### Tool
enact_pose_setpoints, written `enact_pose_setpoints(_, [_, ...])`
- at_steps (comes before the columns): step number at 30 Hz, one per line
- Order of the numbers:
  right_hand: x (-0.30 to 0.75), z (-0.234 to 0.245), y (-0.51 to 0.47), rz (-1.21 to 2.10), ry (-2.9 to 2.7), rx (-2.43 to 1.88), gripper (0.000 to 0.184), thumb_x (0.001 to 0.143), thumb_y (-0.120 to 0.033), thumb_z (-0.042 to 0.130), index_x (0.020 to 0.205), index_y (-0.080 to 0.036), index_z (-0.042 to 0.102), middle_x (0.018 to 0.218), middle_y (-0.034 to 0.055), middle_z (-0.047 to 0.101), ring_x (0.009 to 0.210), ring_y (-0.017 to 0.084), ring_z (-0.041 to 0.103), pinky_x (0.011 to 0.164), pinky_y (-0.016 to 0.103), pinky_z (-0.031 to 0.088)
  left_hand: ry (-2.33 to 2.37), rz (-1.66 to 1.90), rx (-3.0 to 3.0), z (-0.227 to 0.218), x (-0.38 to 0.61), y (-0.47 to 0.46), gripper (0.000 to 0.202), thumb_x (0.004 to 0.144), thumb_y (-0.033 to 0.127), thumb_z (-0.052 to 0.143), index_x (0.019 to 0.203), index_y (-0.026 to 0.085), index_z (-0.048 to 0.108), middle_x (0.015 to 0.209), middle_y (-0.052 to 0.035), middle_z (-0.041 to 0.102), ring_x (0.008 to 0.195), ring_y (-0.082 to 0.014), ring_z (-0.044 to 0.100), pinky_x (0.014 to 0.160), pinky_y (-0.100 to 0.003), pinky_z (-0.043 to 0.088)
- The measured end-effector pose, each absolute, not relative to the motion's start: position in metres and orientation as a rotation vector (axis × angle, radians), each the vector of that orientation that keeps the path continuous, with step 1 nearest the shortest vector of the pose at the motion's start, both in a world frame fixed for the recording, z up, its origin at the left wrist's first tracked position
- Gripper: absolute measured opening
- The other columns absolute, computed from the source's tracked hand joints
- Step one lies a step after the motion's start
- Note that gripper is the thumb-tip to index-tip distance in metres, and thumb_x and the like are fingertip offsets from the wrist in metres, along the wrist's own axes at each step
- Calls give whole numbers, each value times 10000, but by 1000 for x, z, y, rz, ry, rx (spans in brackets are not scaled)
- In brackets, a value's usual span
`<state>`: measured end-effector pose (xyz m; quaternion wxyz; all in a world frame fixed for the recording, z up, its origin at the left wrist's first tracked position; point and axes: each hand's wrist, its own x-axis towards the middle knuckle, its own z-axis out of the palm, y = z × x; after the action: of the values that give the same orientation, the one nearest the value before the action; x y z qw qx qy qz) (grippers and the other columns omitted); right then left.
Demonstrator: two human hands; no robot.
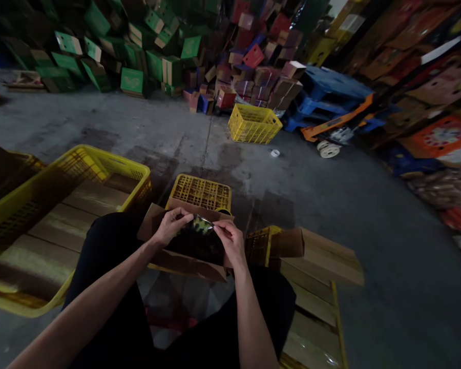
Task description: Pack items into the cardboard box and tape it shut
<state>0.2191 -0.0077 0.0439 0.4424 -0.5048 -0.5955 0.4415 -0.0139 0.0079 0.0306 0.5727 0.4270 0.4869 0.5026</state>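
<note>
My left hand (172, 224) and my right hand (230, 243) meet over an open brown cardboard box (184, 262) that rests near my knees. Both hands have their fingers pinched on a thin shiny piece of clear wrapping (202, 222) stretched between them above the box's dark inside. What lies in the box is too dark to make out. An upturned yellow plastic crate (200, 192) stands just behind the box.
A large yellow crate (80, 164) holding flat cardboard sits at my left. Flat cardboard boxes (322, 256) lie at my right. Farther off stand another yellow crate (253, 123), blue pallets (330, 87), and heaps of green boxes (132, 81) and red boxes (253, 56).
</note>
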Motion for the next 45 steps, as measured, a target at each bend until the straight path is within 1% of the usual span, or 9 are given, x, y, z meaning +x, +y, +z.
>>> enact_pose_setpoints(5, [224, 51, -6, 1039, -1598, -1260, 167, 932, -396, 648, 973, -269, 749, 1049, 41, 660, 943, 183, 658, 832, 279, 550, 1083, 1208, 938, 36, -11, 7, 364, 743, 493, 827, 759, 172, 656, 835, -29, 733, 691, -131, 598, 667, -241, 466])
enact_pose_setpoints(10, [223, 54, -7, 1068, -1560, -1283, 177, 919, -414, 653, 964, -261, 731, 1054, 42, 677, 972, 198, 658, 830, 290, 550, 1075, 1207, 875, 34, -9, 7, 375, 728, 496, 839, 764, 176, 648, 785, -11, 707, 696, -127, 602, 648, -223, 477])
enact_pose_setpoints(20, [216, 48, -8, 1308, -1112, -1358, 320, 785, -531, 771, 900, -238, 711, 863, 10, 704, 835, 208, 672, 790, 323, 576, 1157, 1272, 716, 31, -6, 8, 420, 652, 496, 880, 747, 175, 628, 678, 36, 608, 615, -100, 561, 554, -194, 443])
enact_pose_setpoints(28, [206, 40, -12, 1464, -1073, -1311, 410, 773, -480, 789, 1095, -262, 660, 983, 20, 716, 882, 212, 697, 731, 336, 614, 1179, 1246, 637, 25, -7, 9, 481, 646, 539, 877, 797, 162, 618, 730, 26, 612, 655, -107, 584, 566, -194, 490])
enact_pose_setpoints(31, [207, 38, -12, 1444, -1018, -1314, 532, 758, -455, 803, 1222, -284, 607, 903, -1, 702, 792, 209, 704, 698, 356, 623, 1106, 1219, 623, 29, -7, 8, 521, 668, 523, 873, 989, 185, 641, 880, -10, 683, 749, -142, 649, 635, -239, 541])
enact_pose_setpoints(34, [210, 40, -11, 1414, -989, -1303, 628, 769, -456, 802, 1330, -321, 554, 873, -12, 700, 756, 214, 713, 714, 382, 631, 948, 1165, 710, 36, -7, 7, 558, 699, 443, 878, 1148, 227, 627, 1173, -73, 703, 1026, -220, 682, 828, -329, 571])
enact_pose_setpoints(36, [211, 43, -10, 1389, -993, -1301, 534, 777, -477, 792, 1256, -307, 627, 937, 9, 720, 803, 222, 720, 742, 383, 633, 868, 1138, 832, 40, -7, 7, 510, 683, 352, 899, 1112, 226, 653, 1273, -83, 679, 1142, -239, 654, 939, -338, 534])
enact_pose_setpoints(39, [212, 46, -10, 1357, -998, -1305, 418, 769, -499, 793, 1114, -272, 724, 1077, 35, 737, 914, 240, 717, 793, 380, 630, 840, 1096, 959, 43, -8, 6, 471, 641, 259, 912, 1055, 217, 692, 1384, -95, 622, 1149, -248, 663, 983, -333, 510])
enact_pose_setpoints(45, [211, 47, -10, 1349, -954, -1288, 536, 733, -488, 833, 1214, -276, 727, 1143, 40, 746, 958, 239, 721, 884, 414, 618, 944, 1140, 1103, 44, -10, 7, 434, 652, 320, 893, 1043, 185, 763, 1588, -141, 411, 1325, -383, 547, 1031, -451, 505])
